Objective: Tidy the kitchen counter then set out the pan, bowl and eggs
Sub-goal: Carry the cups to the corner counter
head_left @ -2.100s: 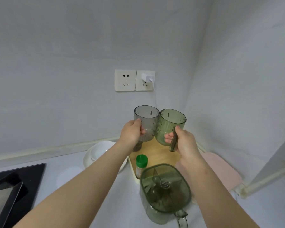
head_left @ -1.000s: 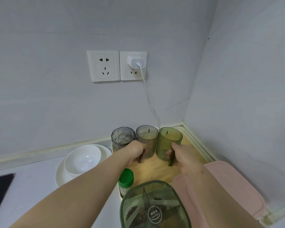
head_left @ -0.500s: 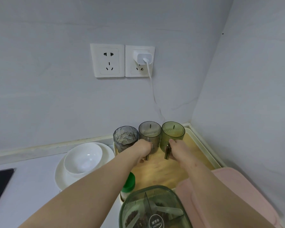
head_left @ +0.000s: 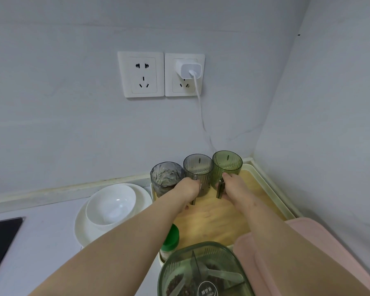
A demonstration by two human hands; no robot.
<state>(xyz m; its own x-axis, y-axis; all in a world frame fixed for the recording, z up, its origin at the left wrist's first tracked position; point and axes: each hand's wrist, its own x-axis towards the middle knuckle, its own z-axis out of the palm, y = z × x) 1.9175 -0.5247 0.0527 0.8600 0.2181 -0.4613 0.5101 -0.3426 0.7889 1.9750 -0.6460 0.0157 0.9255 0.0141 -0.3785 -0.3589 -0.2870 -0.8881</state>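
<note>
Two mugs stand touching at the back of the tray point(head_left: 268, 190). The left grip point(head_left: 188, 189) curls round the handle of the grey mug point(head_left: 198, 167), and the right grip point(head_left: 233, 186) round the handle of the green mug point(head_left: 228, 163). If a grip jerks, a mug could tip and knock the glass point(head_left: 166, 176) beside it. The white bowl point(head_left: 110, 201) sits on a plate point(head_left: 81, 227) on the counter point(head_left: 41, 242), just left of the tray.
</note>
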